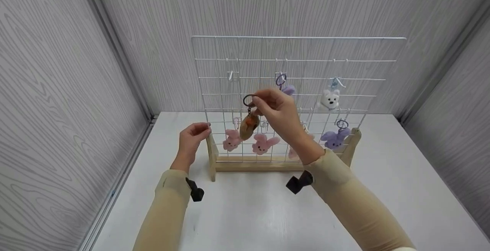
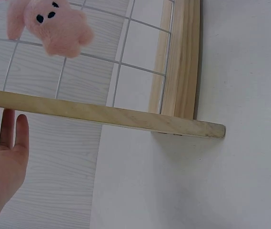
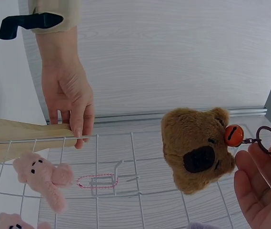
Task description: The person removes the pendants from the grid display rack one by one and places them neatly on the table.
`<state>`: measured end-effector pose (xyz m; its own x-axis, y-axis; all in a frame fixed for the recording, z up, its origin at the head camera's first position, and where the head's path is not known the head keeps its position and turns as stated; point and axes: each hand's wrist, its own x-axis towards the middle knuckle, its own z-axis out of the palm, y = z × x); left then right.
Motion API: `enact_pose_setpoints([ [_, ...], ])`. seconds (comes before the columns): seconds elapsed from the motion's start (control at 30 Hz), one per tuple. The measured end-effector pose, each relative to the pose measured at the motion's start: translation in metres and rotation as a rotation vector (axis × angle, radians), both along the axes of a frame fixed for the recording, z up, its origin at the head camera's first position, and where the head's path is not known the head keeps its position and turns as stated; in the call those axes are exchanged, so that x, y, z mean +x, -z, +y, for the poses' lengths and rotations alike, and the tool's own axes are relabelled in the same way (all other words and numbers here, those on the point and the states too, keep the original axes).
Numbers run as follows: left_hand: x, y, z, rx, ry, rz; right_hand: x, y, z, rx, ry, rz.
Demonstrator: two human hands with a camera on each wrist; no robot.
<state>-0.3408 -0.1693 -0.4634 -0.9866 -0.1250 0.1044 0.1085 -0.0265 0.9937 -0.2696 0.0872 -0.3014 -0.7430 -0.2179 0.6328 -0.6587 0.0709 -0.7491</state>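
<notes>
A brown plush bear keychain with an orange bell hangs from a dark metal ring. My right hand pinches that ring, holding the keychain in front of the white wire grid. At the grid's left side, my left hand grips the upper end of the stand's wooden post, fingers on its outer side. Pink plush keychains hang low on the grid near the bear. Behind my right hand, a purple plush is partly hidden.
The grid stands upright on a wooden base on a white table. A white bear plush and a purple rabbit plush hang at the right. A white hook sticks out at upper left. Grey wood-grain panels surround the table.
</notes>
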Motion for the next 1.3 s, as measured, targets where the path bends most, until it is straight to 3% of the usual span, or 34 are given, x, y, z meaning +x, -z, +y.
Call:
enact_pose_setpoints([
  [0.3,0.000,0.005,-0.002,0.040,0.025,-0.019,0.007,0.014,0.005,0.027,0.012,-0.025],
  [0.53,0.002,0.007,-0.005,0.038,0.016,-0.049,0.027,0.019,0.001,0.040,-0.023,-0.090],
  [0.77,0.000,0.009,-0.004,0.044,0.035,-0.043,0.030,0.044,0.003,0.069,0.000,-0.113],
  [1.07,-0.001,0.011,-0.004,0.024,0.058,-0.027,0.034,0.076,0.003,0.073,-0.035,-0.210],
  [1.3,-0.002,0.010,-0.006,0.041,0.051,-0.025,0.039,0.094,-0.001,0.090,-0.081,-0.217],
])
